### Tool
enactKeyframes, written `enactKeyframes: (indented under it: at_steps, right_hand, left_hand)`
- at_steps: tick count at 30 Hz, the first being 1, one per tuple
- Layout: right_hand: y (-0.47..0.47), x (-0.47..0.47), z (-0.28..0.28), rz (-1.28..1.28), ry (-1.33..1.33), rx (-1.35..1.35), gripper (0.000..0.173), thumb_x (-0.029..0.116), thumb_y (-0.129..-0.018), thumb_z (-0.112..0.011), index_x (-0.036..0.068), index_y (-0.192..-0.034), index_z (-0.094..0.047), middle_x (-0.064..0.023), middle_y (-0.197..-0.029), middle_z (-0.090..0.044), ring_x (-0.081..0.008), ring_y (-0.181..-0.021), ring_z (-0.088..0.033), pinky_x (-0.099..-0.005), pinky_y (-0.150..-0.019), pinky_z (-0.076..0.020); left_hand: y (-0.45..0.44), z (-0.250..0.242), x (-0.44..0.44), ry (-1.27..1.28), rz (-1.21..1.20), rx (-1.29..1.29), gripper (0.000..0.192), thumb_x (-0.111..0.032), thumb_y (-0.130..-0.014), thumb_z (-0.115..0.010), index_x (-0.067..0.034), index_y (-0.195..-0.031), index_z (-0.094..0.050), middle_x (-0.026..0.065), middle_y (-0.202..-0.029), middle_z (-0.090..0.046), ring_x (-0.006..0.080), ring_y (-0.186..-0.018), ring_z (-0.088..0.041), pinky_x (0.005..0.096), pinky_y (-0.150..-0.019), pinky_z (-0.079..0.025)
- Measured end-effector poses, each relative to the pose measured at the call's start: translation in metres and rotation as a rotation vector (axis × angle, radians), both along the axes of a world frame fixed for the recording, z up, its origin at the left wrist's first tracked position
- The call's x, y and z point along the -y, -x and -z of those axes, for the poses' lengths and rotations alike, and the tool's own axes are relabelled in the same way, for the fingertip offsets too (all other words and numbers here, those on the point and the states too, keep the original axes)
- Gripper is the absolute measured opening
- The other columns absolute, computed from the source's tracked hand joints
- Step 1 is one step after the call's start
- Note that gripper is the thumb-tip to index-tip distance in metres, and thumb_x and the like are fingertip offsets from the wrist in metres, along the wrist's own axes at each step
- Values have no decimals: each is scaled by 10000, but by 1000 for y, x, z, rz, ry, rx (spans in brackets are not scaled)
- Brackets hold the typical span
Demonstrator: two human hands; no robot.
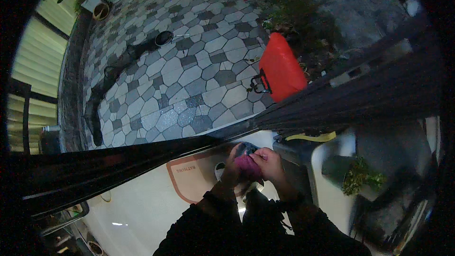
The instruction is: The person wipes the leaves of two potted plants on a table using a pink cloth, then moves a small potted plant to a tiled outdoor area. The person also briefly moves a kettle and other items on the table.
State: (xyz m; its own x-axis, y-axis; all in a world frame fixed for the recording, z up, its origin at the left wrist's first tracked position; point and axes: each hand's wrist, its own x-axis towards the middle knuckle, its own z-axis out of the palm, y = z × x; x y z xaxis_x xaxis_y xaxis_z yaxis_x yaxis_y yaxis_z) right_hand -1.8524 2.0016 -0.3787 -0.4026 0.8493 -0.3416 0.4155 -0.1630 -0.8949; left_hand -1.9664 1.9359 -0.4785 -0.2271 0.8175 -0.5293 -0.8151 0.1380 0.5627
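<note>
Both of my hands are together, low in the middle of the view, just inside a doorway. My left hand [233, 168] wraps the left side of a purple-pink bundle [248, 166] that looks like soft cloth. On its right, my right hand [269, 163] pinches the upper edge between thumb and fingers. A dark, bluish part [245, 148] shows at the top of the bundle; I cannot tell what it is. Below my hands lies a beige mat [190, 176] with a reddish-brown border and printed writing. A small white object [219, 171] is partly hidden by my left wrist.
A dark door frame [142, 163] crosses between pale floor and patio paving [185, 74]. Outside are a red case [282, 67] with black handle and a long black net [117, 67] with a hoop. A yellow strap [311, 137] and leafy plant [362, 177] are at right.
</note>
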Motion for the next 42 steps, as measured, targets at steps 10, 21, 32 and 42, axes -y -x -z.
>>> enactKeyframes:
  at_steps: [10, 21, 32, 42]
  right_hand:
    - [11, 0, -67, 15, -87, 151, 254, 254, -750, -692, 16, -791, -613, -105, -732, -645, -168, -667, -624, -296, -621, -483]
    - [7, 9, -80, 124, -134, 167, 313, 267, -741, -694, 37, -906, -560, -117, -775, -642, -196, -706, -633, -317, -661, -496]
    - [-78, 23, -115, 174, 507, -205, 178, 122, -805, -628, 21, -862, -493, -104, -730, -592, -167, -607, -598, -299, -481, -494]
    - [-86, 21, -112, 63, 339, 10, 336, 276, -815, -638, 5, -939, -482, -134, -789, -587, -216, -610, -605, -361, -495, -538]
  left_hand:
    - [11, -87, -2, 12, 85, 339, 254, -235, -927, -441, -66, -1113, -478, 60, -958, -550, 179, -844, -555, 315, -761, -470]
    - [14, -163, -22, 92, 163, 59, 344, -193, -867, -564, -37, -1159, -472, 82, -977, -578, 184, -859, -571, 315, -728, -473]
    - [87, -161, -43, -146, -101, -101, 345, -263, -872, -556, -5, -1100, -535, 109, -1010, -599, 229, -887, -590, 370, -733, -496]
    - [161, -101, -1, 160, -528, -990, 328, -137, -844, -597, 40, -1106, -512, 210, -1108, -501, 266, -986, -545, 360, -798, -506]
